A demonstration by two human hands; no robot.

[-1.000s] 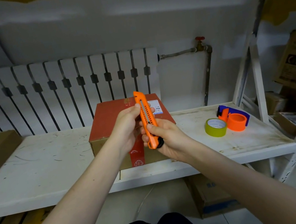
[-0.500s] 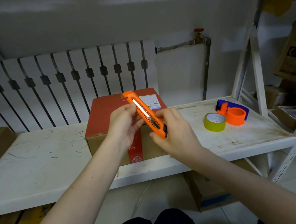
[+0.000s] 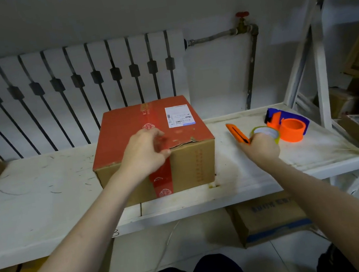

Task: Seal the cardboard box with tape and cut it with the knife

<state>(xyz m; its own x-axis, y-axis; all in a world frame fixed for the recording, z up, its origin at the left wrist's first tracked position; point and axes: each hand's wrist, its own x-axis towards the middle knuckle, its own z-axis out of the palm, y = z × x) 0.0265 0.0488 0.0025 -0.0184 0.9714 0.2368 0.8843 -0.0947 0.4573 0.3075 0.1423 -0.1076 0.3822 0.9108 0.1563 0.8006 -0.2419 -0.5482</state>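
Right hand (image 3: 260,149) grips the orange knife (image 3: 237,134) beside the yellow tape roll (image 3: 266,133); left hand (image 3: 145,153), loosely curled, rests on the box (image 3: 126,129).

No text reads clearly: the white shipping label (image 3: 178,115), at 1 o'clock on the cardboard box (image 3: 152,149) top, shows only a barcode and blurred print.

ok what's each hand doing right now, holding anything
Left hand: empty, resting loosely curled on the front top edge of the cardboard box, over its red tape.
Right hand: closed on the orange utility knife, out to the box's right.
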